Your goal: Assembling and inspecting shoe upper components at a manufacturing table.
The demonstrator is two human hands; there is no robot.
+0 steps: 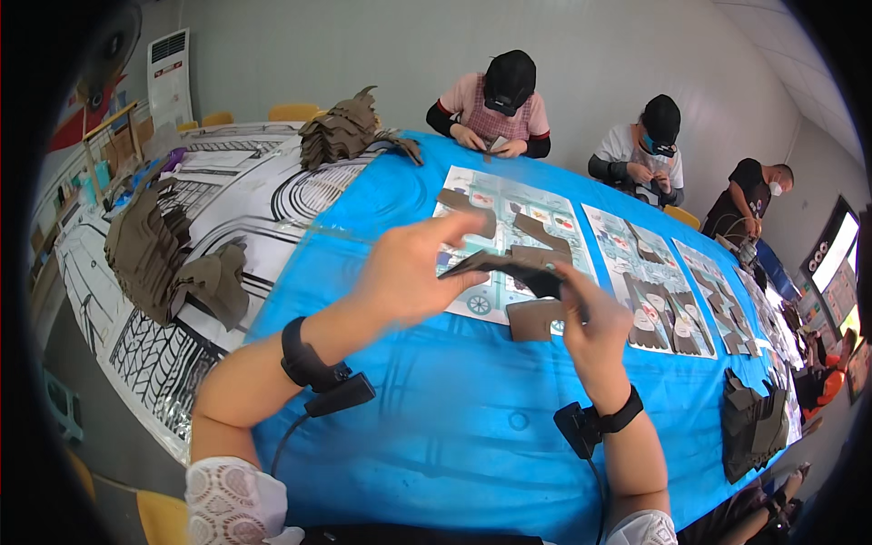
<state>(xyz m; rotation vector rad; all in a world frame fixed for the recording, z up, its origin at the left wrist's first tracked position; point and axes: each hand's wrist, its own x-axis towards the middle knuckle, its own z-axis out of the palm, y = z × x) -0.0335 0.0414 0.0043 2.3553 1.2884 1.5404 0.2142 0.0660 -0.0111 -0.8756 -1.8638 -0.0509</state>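
A thin dark-brown cut piece [509, 263] of flexible sheet, curved along its edge, hangs above the blue table cover. My right hand [595, 327] pinches its right end between thumb and fingers. At the other end is my left hand [409, 268], slightly blurred, with its index finger raised well apart from the thumb. The left thumb lies against the piece's edge. Beneath both hands lies a printed sheet [463, 186] with pictures and several brown cut pieces on it. One brown piece [534, 321] sticks out past the sheet's near edge.
Brown pieces are stacked at the left [150, 245], far left [338, 132] and right [754, 422]. More printed sheets [649, 272] with brown pieces run rightward. Opposite, two people in black caps [510, 80] handle small things; another person [749, 191] stands farther right. Cables hang from my wrist straps.
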